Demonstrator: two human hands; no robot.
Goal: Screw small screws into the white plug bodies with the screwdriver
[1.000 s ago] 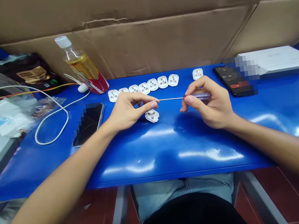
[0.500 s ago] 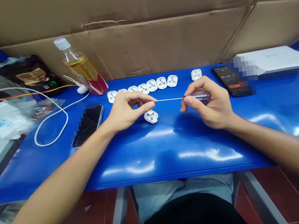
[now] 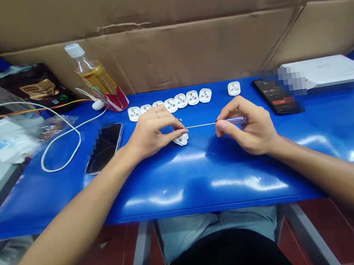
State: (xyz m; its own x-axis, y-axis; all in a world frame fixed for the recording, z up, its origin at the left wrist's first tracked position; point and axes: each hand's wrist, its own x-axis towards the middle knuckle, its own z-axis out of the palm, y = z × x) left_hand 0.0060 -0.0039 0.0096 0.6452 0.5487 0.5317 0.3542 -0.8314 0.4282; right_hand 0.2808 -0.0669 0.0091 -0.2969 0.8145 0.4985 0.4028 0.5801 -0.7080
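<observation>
My right hand [image 3: 248, 127] is closed round the purple handle of a screwdriver [image 3: 202, 125], which lies level between both hands. The thumb and forefinger of my left hand [image 3: 159, 130] pinch the far end of its thin shaft, hiding the tip. Just under those left fingertips, a white plug housing [image 3: 182, 139] with metal parts inside rests on the blue table; the hand covers some of it. Behind, several similar white housings [image 3: 180, 100] stand in a row, some partly hidden by my left hand. One more white housing [image 3: 234, 88] sits apart to the right.
A phone [image 3: 104, 148] lies left of my hands, near a white cable [image 3: 78, 137] and a drink bottle [image 3: 102, 83]. On the right are another phone [image 3: 273, 96] and a white box [image 3: 325, 70]. Cardboard [image 3: 186, 53] lines the table's back edge.
Both hands have come down slightly with the screwdriver. My left fingers now overlap the nearest housing more, and the right fingers have curled in closer to the handle.
</observation>
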